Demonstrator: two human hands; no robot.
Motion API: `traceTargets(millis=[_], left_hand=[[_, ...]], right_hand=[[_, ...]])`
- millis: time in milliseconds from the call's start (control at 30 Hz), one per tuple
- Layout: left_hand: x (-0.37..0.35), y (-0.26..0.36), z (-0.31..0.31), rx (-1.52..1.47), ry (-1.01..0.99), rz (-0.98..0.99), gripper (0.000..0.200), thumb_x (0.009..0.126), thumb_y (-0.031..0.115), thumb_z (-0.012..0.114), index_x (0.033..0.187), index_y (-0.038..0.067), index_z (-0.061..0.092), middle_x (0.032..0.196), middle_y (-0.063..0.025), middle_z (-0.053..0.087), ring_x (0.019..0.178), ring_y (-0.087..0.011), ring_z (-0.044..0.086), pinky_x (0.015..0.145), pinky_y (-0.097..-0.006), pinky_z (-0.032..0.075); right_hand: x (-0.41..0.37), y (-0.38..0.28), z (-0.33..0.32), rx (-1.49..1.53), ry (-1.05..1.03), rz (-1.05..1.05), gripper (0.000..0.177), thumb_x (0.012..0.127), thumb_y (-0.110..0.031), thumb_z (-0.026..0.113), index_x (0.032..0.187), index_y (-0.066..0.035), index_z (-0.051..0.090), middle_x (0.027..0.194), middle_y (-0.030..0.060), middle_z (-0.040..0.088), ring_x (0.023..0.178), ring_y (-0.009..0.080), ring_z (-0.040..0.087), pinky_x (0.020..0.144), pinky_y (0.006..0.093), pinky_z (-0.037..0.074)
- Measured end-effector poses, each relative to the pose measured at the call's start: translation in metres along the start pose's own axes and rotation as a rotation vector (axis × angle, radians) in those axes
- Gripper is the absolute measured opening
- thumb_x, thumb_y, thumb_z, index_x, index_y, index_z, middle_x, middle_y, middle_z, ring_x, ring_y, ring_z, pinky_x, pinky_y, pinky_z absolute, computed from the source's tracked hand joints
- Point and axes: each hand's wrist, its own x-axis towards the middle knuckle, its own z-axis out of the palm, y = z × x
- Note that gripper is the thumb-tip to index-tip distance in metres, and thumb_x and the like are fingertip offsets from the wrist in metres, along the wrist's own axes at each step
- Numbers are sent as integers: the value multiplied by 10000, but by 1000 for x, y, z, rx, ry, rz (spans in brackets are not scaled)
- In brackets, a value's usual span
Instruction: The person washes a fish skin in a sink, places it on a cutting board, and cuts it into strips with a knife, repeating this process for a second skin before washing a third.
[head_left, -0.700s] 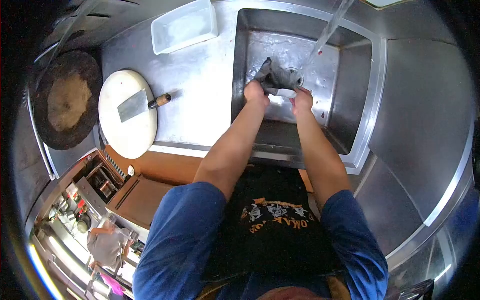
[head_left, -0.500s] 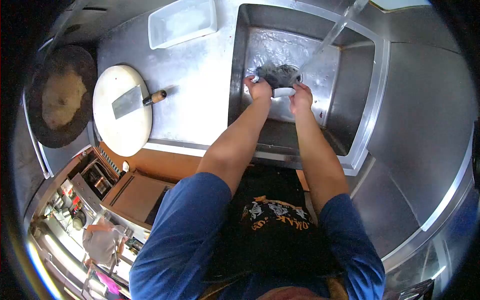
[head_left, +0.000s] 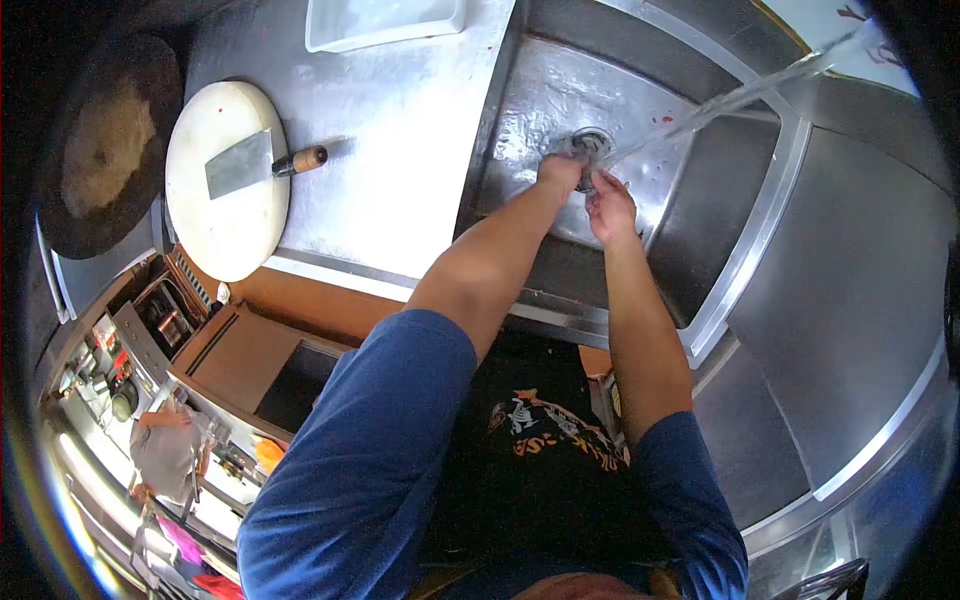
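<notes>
Both my hands are low in a steel sink (head_left: 660, 240), close to the round drain (head_left: 592, 143). A stream of water (head_left: 740, 97) falls from the upper right onto them. My left hand (head_left: 563, 172) is just left of the drain with its fingers curled in. To its right, my right hand (head_left: 612, 207) has bent fingers turned toward the left one. Something dark shows between the two hands, but splashing water and the fingers hide what it is.
Left of the sink, a cleaver (head_left: 240, 166) lies on a round white chopping board (head_left: 232, 240). A clear plastic tub (head_left: 385, 42) stands at the counter's back. A dark wok (head_left: 95, 195) is at far left. A person (head_left: 168, 450) stands in the background.
The white rod-like piece that was between my hands no longer shows. Both hands have come closer together, nearer the drain. The view has shifted.
</notes>
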Motion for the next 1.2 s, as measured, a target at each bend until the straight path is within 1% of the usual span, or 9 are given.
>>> traceTargets(millis=[133, 333, 400, 600, 700, 867, 1000, 1067, 1200], left_hand=[[31, -59, 25, 55, 459, 202, 444, 865, 398, 698, 883, -46, 691, 813, -192, 709, 747, -311, 672, 706, -429, 504], [15, -74, 11, -331, 394, 184, 376, 870, 364, 717, 838, -8, 677, 740, -153, 689, 677, -251, 642, 672, -388, 499], [9, -76, 6, -193, 363, 248, 315, 874, 325, 715, 839, 16, 663, 726, -130, 676, 667, -245, 632, 671, -380, 494], [-6, -64, -10, -66, 423, 339, 250, 883, 271, 679, 873, 24, 644, 794, -158, 674, 744, -296, 646, 716, -406, 499], [-10, -64, -12, -47, 370, 362, 259, 890, 276, 658, 895, 18, 638, 840, -181, 677, 805, -332, 653, 757, -422, 501], [17, -85, -19, 26, 226, 381, 402, 918, 394, 614, 987, 0, 653, 974, -201, 693, 943, -355, 657, 828, -430, 498], [15, -73, -22, -425, 105, -104, 543, 945, 505, 549, 1108, 0, 664, 1108, -241, 677, 1059, -374, 642, 889, -430, 492], [18, -80, -16, -408, 38, -96, 598, 950, 546, 525, 1159, 2, 659, 1153, -258, 663, 1102, -390, 631, 911, -433, 488], [39, -94, 6, 22, 352, 177, 568, 963, 496, 510, 1088, -36, 667, 1114, -291, 656, 1059, -458, 622, 896, -478, 490]], right_hand=[[7, 10, -1, 34, 78, 52, 236, 912, -196, 683, 1132, -135, 623, 733, 3, 542, 553, 118, 451, 515, 264, 367], [2, 1, 14, -412, 11, 306, 186, 898, -225, 698, 1046, -137, 629, 730, 20, 550, 536, 126, 445, 492, 288, 399], [2, -2, 23, -504, 37, 365, 171, 884, -192, 698, 1030, -138, 626, 734, 23, 553, 533, 127, 444, 496, 275, 410], [24, 15, 18, -16, 7, 72, 138, 915, -166, 649, 1030, -95, 623, 912, 49, 656, 730, 196, 614, 632, 334, 505], [43, 27, 12, 121, -84, 212, 184, 931, -172, 632, 1084, -70, 629, 1023, 78, 692, 899, 238, 664, 793, 391, 538], [35, 17, 20, 93, -243, 436, 351, 900, -239, 686, 1217, -111, 606, 1138, 77, 674, 979, 270, 665, 828, 427, 534], [18, 21, 24, -133, -252, 368, 411, 885, -270, 715, 1250, -116, 603, 1193, 69, 661, 1054, 280, 641, 905, 468, 498], [34, 38, 9, -155, -203, 266, 414, 899, -274, 697, 1261, -107, 587, 1179, 65, 662, 1055, 266, 636, 914, 459, 495], [10, 31, 11, 204, -98, 115, 261, 974, -257, 588, 1165, -79, 584, 1099, 85, 663, 978, 257, 648, 857, 430, 523]])
